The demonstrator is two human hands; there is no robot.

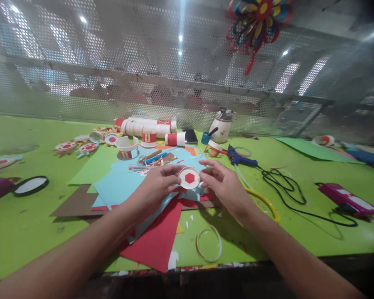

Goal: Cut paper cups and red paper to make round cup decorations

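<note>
Holding, at frame centre: one small white paper-cup base with a red hexagon on its face (189,178), pinched at its rim between my left hand (157,182) and my right hand (224,182), lifted just above the sheets, face toward me. Fingers: both sets curled nearly closed, thumb and forefinger tips of each hand touching the disc's edge on opposite sides; nothing else in either hand. Beneath: light blue paper (118,187), red paper (158,236) running toward lower centre, brown paper (75,203) at left, all on the green table (25,232). Lower centre: loose cut ring (208,243). Right of centre: blue glue gun (238,157) with black cord (286,191) trailing right. Upper centre: stacked red-and-white cups (149,128); finished disc ornaments (81,146) to their left. Step, as I judge it: checking or turning a trimmed cup base with its hexagon already on. Next move, as I judge it, calls for a steady rim grip and a clean fixing point, glue gun being within my right hand's reach.
</note>
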